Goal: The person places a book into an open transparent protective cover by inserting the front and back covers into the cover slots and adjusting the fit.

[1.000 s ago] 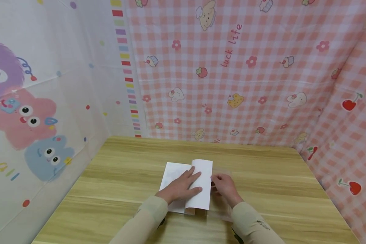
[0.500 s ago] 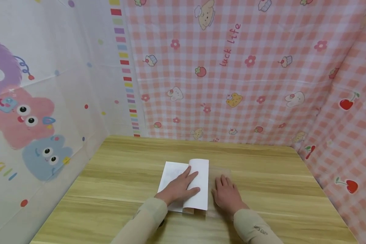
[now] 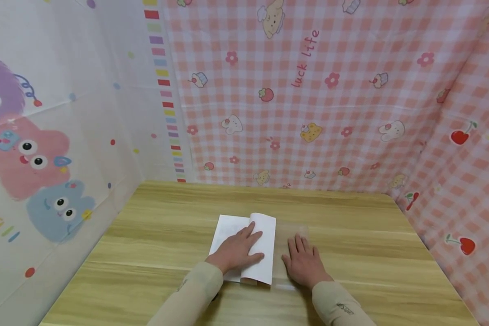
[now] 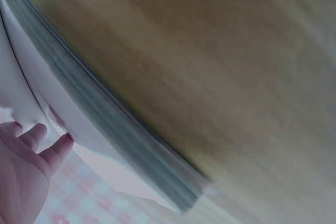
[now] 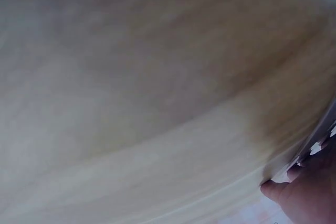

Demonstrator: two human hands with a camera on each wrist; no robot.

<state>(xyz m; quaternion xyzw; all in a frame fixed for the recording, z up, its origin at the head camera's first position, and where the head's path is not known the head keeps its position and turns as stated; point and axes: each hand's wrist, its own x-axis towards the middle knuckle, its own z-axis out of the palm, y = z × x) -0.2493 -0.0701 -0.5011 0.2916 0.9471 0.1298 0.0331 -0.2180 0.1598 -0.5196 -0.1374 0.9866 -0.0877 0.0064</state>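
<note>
A thick book (image 3: pixel 228 225) with white faces lies on the table, and a white cover or leaf (image 3: pixel 263 267) is folded over its right part. My left hand (image 3: pixel 236 250) rests across the book and this leaf with fingers spread. In the left wrist view the stacked page edges (image 4: pixel 121 116) show beside the left fingers. To the right of the book extends a clear plastic sheet (image 3: pixel 282 231), hard to make out against the wood. My right hand (image 3: pixel 305 262) lies palm down on that sheet, its fingers stretched forward. What lies under both palms is hidden.
The wood-grain table (image 3: pixel 358 235) runs out on both sides of the book. A pink checked cloth (image 3: pixel 330 154) hangs behind it, and patterned cloths stand along its left and right sides.
My right hand, pinching near the leaf's right edge a second ago, has let go and come down flat on the clear sheet. My left hand stays on the book.
</note>
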